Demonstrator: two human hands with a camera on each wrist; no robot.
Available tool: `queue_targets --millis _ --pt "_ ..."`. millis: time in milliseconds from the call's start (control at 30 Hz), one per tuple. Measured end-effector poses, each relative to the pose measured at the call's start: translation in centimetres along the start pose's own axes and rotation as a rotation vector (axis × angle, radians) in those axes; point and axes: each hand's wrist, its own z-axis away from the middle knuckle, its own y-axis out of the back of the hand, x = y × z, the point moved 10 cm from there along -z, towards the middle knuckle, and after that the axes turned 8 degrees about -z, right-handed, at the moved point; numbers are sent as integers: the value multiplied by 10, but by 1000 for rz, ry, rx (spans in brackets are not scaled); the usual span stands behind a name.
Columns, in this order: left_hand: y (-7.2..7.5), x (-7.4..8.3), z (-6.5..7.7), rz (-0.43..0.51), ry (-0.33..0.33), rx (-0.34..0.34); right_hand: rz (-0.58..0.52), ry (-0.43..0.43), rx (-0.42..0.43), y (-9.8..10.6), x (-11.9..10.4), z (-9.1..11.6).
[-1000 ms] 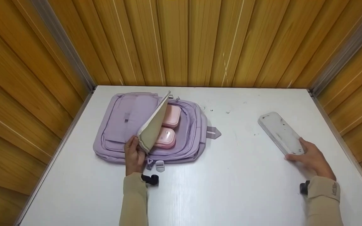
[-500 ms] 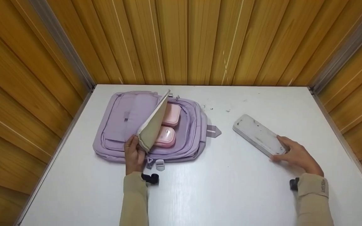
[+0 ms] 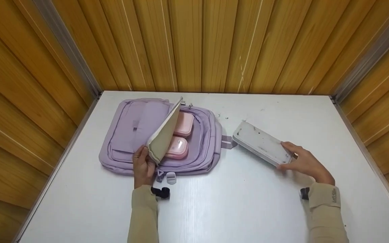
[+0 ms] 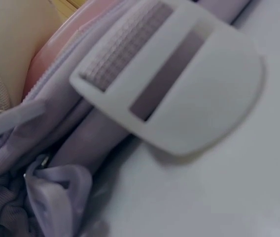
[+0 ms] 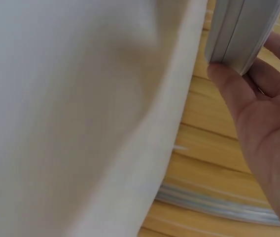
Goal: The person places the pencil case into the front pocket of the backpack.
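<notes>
A lavender backpack (image 3: 130,135) lies flat on the white table with its front flap (image 3: 164,138) pulled up, cream lining showing. My left hand (image 3: 144,165) pinches the flap's near corner. Inside the opened bag sit two pink cases (image 3: 184,124), one behind the other, each partly covered by the flap. My right hand (image 3: 304,163) grips the near right end of a whitish oblong case (image 3: 262,141) with dark smudges, thumb on the near side. The far end of this case overlaps the tip of the backpack's strap tab (image 3: 227,141) in the head view.
A white strap buckle (image 4: 204,89) and a zipper pull (image 4: 58,197) hang at the bag's near edge. Small dark marks (image 3: 227,118) dot the white table (image 3: 214,209). Wood-patterned panels (image 3: 201,44) enclose the table at the back and sides.
My right hand has carried the whitish case leftward, toward the backpack, and the case has turned somewhat flatter across the view. My left hand keeps the flap raised in the same place.
</notes>
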Motion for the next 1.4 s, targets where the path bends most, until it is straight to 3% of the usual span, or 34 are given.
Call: queue_targets --millis 267,500,733,900,1400 --pt "-1 0 -1 -3 -16 -14 -21 73 -37 -9 -34 -14" --pt "-9 4 -1 10 -33 -71 12 117 -61 -22 -63 -23" --pt "-1 2 0 -15 -4 18 -23 240 -101 -42 -96 -32" --pt "0 1 1 -14 15 47 -51 273 -142 -57 -114 -38" --pt "-6 1 2 17 -9 -31 -29 308 -207 -87 -146 -47"
